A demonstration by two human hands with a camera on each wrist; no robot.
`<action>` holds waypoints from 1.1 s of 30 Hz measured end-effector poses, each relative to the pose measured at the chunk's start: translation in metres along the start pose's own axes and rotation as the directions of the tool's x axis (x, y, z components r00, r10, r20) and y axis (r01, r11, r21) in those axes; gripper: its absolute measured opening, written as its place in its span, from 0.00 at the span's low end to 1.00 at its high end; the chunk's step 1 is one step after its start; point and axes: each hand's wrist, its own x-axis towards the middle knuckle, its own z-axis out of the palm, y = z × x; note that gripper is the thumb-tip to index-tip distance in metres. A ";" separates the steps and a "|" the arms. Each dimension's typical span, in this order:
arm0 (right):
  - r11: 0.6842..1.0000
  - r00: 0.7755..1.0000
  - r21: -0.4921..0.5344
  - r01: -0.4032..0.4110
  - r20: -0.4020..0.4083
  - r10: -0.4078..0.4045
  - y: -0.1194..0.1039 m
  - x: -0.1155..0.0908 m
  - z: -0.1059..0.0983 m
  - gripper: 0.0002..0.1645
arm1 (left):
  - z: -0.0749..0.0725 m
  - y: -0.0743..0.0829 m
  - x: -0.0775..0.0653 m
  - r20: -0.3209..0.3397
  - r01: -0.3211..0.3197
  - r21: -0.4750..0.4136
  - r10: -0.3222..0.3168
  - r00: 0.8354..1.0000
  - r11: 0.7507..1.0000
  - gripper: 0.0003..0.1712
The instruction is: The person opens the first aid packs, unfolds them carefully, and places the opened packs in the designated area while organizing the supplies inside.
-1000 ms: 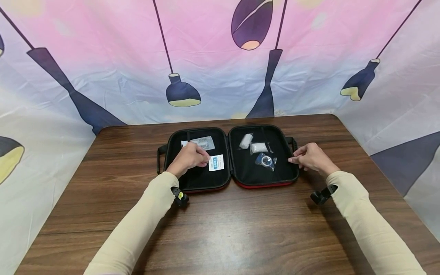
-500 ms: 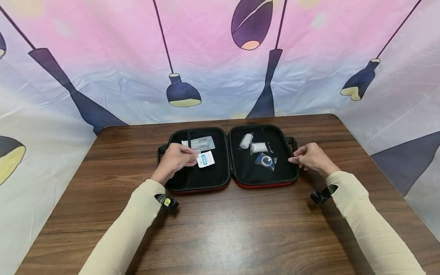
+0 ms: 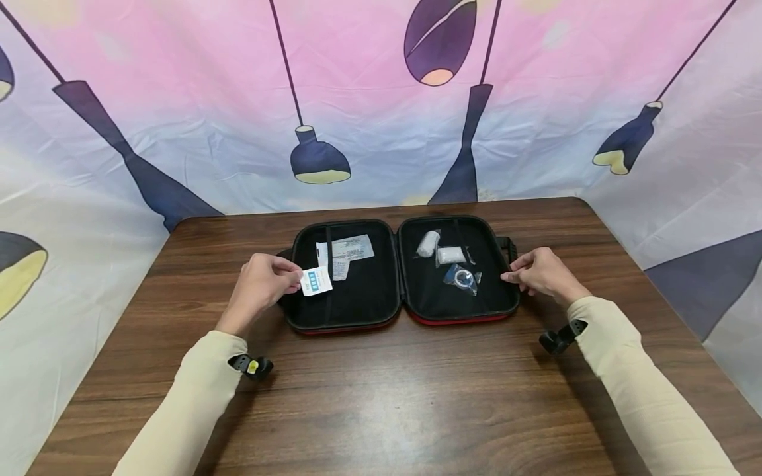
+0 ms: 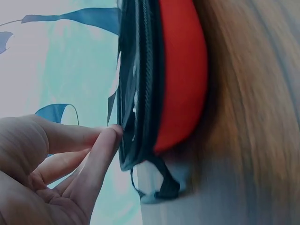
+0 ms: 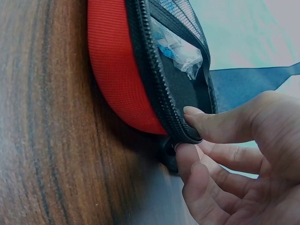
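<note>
A red-and-black zip case (image 3: 369, 307) lies spread open on the table, its halves side by side. Thumb and fingers of my left hand (image 3: 262, 284) pinch a small white packet with blue print (image 3: 316, 281) above the case's left edge. My right hand (image 3: 542, 274) pinches the rim of the right half, thumb inside and fingers outside, as the right wrist view shows. Clear printed packets (image 3: 351, 248) sit under a strap in the left half. The right half holds two white wrapped rolls, one a bandage-like roll (image 3: 427, 244), and a bagged ring-shaped item (image 3: 463, 279).
The brown wooden table (image 3: 381, 396) extends in front of the case. A patterned cloth (image 3: 238, 152) hangs behind the far edge. A black carry handle (image 3: 507, 247) sticks out on the right side of the case.
My left hand has drawn the white packet leftward, from the middle of the left half to its left edge. More of the printed packets now shows. My right hand has stayed on the rim.
</note>
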 end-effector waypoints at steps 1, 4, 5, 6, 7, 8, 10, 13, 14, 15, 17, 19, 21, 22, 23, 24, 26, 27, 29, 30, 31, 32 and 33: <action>1.000 1.000 0.000 -0.001 -0.001 0.001 0.000 0.000 0.000 0.24 | -0.002 -0.001 -0.001 -0.007 -0.003 0.031 0.003 1.000 1.000 0.11; 1.000 1.000 0.002 0.002 -0.003 -0.002 0.000 -0.001 0.000 0.24 | -0.005 -0.003 -0.005 -0.021 -0.002 0.099 0.004 1.000 0.995 0.12; 1.000 1.000 0.002 0.005 -0.003 -0.005 0.000 -0.002 0.000 0.24 | -0.005 -0.004 -0.005 -0.023 -0.004 0.116 0.006 1.000 0.993 0.12; 1.000 1.000 0.000 0.004 -0.005 -0.004 0.000 -0.002 0.000 0.23 | -0.006 -0.004 -0.006 -0.023 -0.007 0.129 0.010 1.000 0.992 0.12; 1.000 1.000 0.001 0.007 -0.005 -0.007 0.000 -0.002 0.000 0.23 | -0.006 -0.005 -0.006 -0.023 -0.013 0.141 0.016 1.000 0.990 0.12; 1.000 1.000 0.001 0.009 -0.005 -0.009 0.000 -0.002 0.001 0.23 | -0.005 -0.005 -0.006 -0.023 -0.022 0.155 0.026 0.999 0.988 0.12; 1.000 1.000 0.001 0.012 -0.004 -0.012 0.000 -0.003 0.001 0.24 | -0.004 -0.004 -0.006 -0.026 -0.040 0.186 0.046 0.999 0.982 0.11; 1.000 1.000 0.003 0.015 -0.002 -0.015 0.001 -0.002 0.000 0.24 | -0.002 -0.002 -0.004 -0.032 -0.069 0.230 0.078 0.996 0.971 0.10; 1.000 1.000 0.003 0.014 -0.002 -0.014 0.001 -0.002 0.000 0.25 | 0.000 -0.001 -0.004 -0.032 -0.074 0.243 0.085 0.996 0.967 0.09; 1.000 1.000 0.005 0.013 -0.001 -0.013 0.001 -0.003 0.000 0.25 | 0.001 0.000 -0.003 -0.032 -0.078 0.257 0.089 0.995 0.963 0.09; 1.000 1.000 0.004 0.011 0.002 -0.011 0.001 -0.002 0.000 0.25 | 0.004 0.002 -0.002 -0.027 -0.084 0.276 0.095 0.995 0.958 0.08; 1.000 1.000 0.002 0.004 0.003 -0.004 0.000 -0.002 0.001 0.25 | 0.007 0.004 -0.001 -0.015 -0.083 0.284 0.091 0.996 0.955 0.08; 1.000 1.000 0.001 0.002 0.003 -0.002 0.000 -0.001 0.002 0.24 | 0.010 0.005 0.000 -0.003 -0.077 0.293 0.081 0.997 0.953 0.08; 1.000 1.000 0.001 0.002 0.003 -0.002 0.000 -0.001 0.002 0.24 | 0.011 0.006 0.001 0.003 -0.071 0.291 0.074 0.997 0.954 0.08; 1.000 1.000 0.001 0.002 0.002 -0.002 0.000 -0.001 0.002 0.24 | 0.013 0.006 0.001 0.011 -0.067 0.286 0.066 0.998 0.956 0.08; 1.000 1.000 0.002 0.001 0.002 -0.001 -0.001 -0.001 0.003 0.24 | 0.014 0.007 0.002 0.019 -0.056 0.276 0.053 0.998 0.960 0.08; 1.000 1.000 0.003 0.002 0.001 -0.002 -0.001 -0.001 0.003 0.24 | 0.016 0.008 0.003 0.035 -0.046 0.257 0.038 0.999 0.965 0.07; 1.000 1.000 0.004 0.002 0.000 -0.002 -0.001 -0.001 0.003 0.24 | 0.018 0.008 0.004 0.046 -0.041 0.243 0.031 0.998 0.969 0.06; 1.000 1.000 0.006 0.004 -0.002 -0.004 -0.002 -0.001 0.003 0.24 | 0.020 0.008 0.006 0.064 -0.037 0.223 0.024 0.998 0.974 0.06; 1.000 1.000 0.008 0.004 -0.003 -0.004 -0.002 -0.001 0.003 0.24 | 0.021 0.008 0.006 0.073 -0.039 0.216 0.024 0.997 0.976 0.05; 1.000 1.000 0.009 0.004 -0.004 -0.004 -0.002 -0.001 0.004 0.24 | 0.022 0.008 0.007 0.081 -0.045 0.215 0.028 0.996 0.976 0.06; 1.000 1.000 0.011 0.005 -0.005 -0.005 -0.002 -0.001 0.004 0.24 | 0.023 0.007 0.007 0.088 -0.050 0.213 0.031 0.996 0.976 0.06; 1.000 1.000 0.012 0.006 -0.007 -0.006 -0.002 -0.001 0.004 0.25 | 0.025 0.007 0.008 0.093 -0.049 0.210 0.030 0.995 0.976 0.06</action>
